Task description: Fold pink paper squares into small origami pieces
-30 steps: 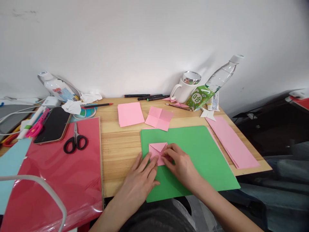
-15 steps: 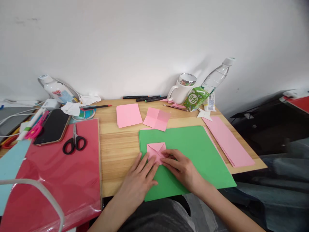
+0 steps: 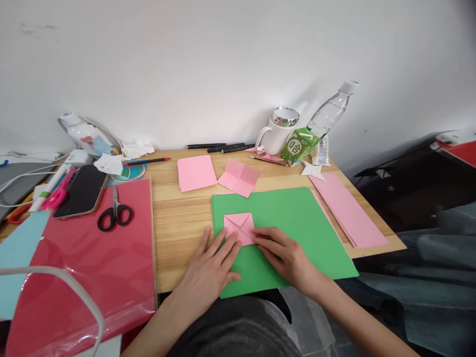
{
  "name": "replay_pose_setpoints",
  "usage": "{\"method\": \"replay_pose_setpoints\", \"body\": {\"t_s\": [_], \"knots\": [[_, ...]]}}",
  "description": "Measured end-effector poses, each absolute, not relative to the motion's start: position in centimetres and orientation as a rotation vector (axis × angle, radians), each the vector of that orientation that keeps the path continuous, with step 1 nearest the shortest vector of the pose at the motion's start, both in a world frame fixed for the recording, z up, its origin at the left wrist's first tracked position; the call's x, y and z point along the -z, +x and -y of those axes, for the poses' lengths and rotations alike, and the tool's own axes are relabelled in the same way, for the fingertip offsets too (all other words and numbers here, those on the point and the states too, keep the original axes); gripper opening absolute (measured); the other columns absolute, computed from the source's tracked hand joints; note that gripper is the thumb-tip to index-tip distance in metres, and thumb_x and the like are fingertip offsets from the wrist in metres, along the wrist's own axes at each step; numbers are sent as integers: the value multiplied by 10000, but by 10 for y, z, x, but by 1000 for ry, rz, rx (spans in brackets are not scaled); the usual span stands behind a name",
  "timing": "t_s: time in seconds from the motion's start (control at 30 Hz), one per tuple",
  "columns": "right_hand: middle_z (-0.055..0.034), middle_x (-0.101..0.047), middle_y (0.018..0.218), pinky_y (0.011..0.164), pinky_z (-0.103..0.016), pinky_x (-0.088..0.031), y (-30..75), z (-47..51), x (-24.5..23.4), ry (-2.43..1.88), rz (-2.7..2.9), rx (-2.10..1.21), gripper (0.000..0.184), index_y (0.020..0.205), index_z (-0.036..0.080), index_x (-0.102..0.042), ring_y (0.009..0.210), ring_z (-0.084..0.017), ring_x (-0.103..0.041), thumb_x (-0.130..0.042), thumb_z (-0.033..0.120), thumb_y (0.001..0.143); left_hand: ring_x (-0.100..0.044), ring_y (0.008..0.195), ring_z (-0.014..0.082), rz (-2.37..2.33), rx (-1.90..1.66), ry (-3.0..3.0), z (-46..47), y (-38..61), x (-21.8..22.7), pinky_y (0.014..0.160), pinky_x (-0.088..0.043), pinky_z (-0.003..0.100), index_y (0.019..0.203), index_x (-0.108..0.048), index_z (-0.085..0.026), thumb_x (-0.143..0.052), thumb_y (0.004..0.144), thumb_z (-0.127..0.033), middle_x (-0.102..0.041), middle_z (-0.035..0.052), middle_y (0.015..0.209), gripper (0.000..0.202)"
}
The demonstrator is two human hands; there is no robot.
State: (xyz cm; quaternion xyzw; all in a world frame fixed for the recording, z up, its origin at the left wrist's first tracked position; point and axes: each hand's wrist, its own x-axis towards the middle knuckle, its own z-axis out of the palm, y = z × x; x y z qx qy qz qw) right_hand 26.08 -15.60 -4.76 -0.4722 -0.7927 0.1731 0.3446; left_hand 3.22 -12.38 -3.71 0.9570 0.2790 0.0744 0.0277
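A small pink square of folded paper [image 3: 239,222] lies on a stack of green paper [image 3: 297,218], its triangular flaps meeting near the middle. My left hand [image 3: 213,265] rests flat with spread fingers, its fingertips on the paper's lower left part. At the right edge of the square, my right hand [image 3: 284,253] has its thumb and fingers closed together on the paper's side. Its fingertips hide that edge in part.
Behind are a pink paper stack [image 3: 196,172] and a creased pink sheet [image 3: 239,177]. Pink strips [image 3: 349,210] lie right. Scissors [image 3: 116,210] and a phone [image 3: 82,191] lie left, on and by a red pack [image 3: 100,277]. A mug [image 3: 277,131] and a bottle [image 3: 330,111] stand at the wall.
My right hand has drawn back from the middle of the folded paper to its right edge, so more of the flaps shows. My left hand stays on the paper. The view has shifted slightly.
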Motion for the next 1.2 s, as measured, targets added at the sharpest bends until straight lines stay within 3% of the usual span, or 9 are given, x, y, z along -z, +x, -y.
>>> {"method": "replay_pose_setpoints", "body": {"t_s": [0.3,0.43,0.73,1.03,1.2], "knots": [[-132,-570,1224,919,-364,-531,271,158,41,-1204,2239,-435,458,1307,210,-486,1141,-201,-554,-364,40,899,-415,1300,313,-861,-203,2988,123,34,35,1059,-337,545,1309,-481,-163,-462,886,-493,-471,88,1404,537],[-144,-567,1220,939,-401,-522,269,157,36,-1170,2366,-360,451,1339,179,-452,1182,-218,-513,-359,55,916,-409,1304,309,-863,-222,2976,124,33,35,1063,-330,541,1321,-471,-158,-455,868,-540,-468,93,1407,593],[-215,-569,1157,869,-450,-555,257,160,32,-1135,2537,-41,348,1213,13,-528,1134,-297,-478,-352,80,920,-386,1319,298,-920,-190,3029,125,34,43,1081,-296,528,1325,-478,-170,-391,849,-617,-484,71,1397,659],[-196,-577,1123,849,-444,-562,255,157,26,-1174,2580,-67,319,1126,55,-575,1105,-292,-503,-364,55,888,-394,1316,282,-926,-255,3010,126,34,47,1104,-237,536,1306,-494,-172,-350,845,-642,-494,80,1387,675],[-200,-544,1219,923,-425,-537,265,158,26,-1094,2594,-156,305,1145,51,-550,1226,-287,-443,-375,51,895,-399,1312,287,-904,-237,2992,126,33,43,1105,-220,561,1302,-491,-154,-357,845,-640,-495,91,1384,681]]}}
